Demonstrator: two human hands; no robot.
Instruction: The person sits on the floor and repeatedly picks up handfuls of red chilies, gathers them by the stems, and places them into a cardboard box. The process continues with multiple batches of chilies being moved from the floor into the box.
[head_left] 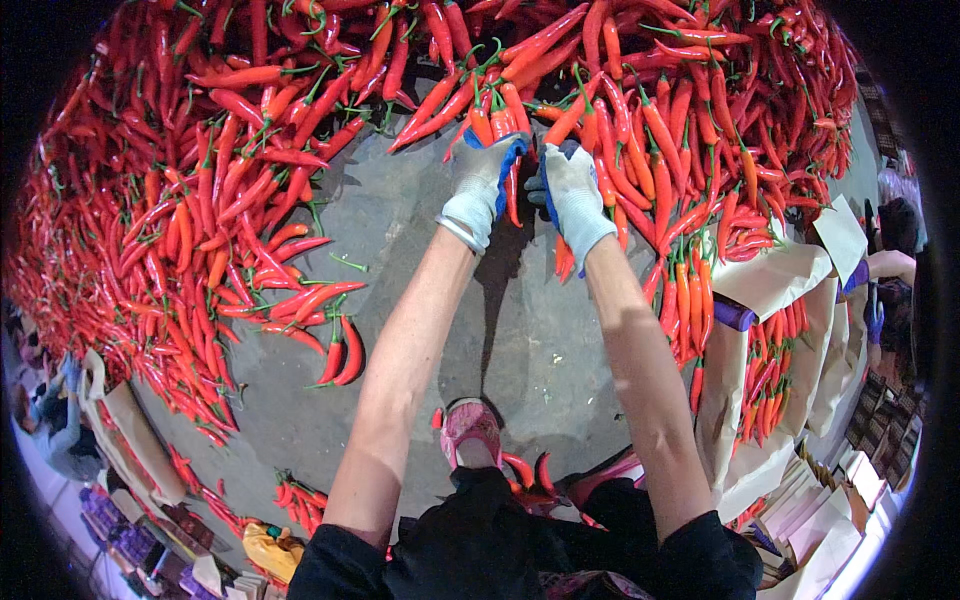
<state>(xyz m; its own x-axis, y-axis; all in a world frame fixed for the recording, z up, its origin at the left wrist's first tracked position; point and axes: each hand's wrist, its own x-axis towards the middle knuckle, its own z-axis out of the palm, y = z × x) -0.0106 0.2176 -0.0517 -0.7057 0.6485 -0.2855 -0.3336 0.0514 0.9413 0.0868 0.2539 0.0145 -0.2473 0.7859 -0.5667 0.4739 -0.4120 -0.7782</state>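
Note:
My left hand (484, 183), in a white knit glove with a blue palm, is closed at the edge of the heap. Red chili peppers (514, 197) show at its fingers, one hanging down beside them. Close by on the right is my right hand (577, 190), gloved alike and curled. The tips of a few chili peppers (564, 257) stick out below it. Glove and fingers partly hide what each hand grips. Just beyond both hands, more red and orange chili peppers (560, 60) with green stems lie piled up.
The chili heap (130, 200) curves around the grey floor (400, 220) from left to right. At the right stands a paper-lined container (725, 420) with chili peppers inside, a purple roll (733, 314) at its rim. My pink shoe (470, 428) is below. Another person (60, 430) is at the far left.

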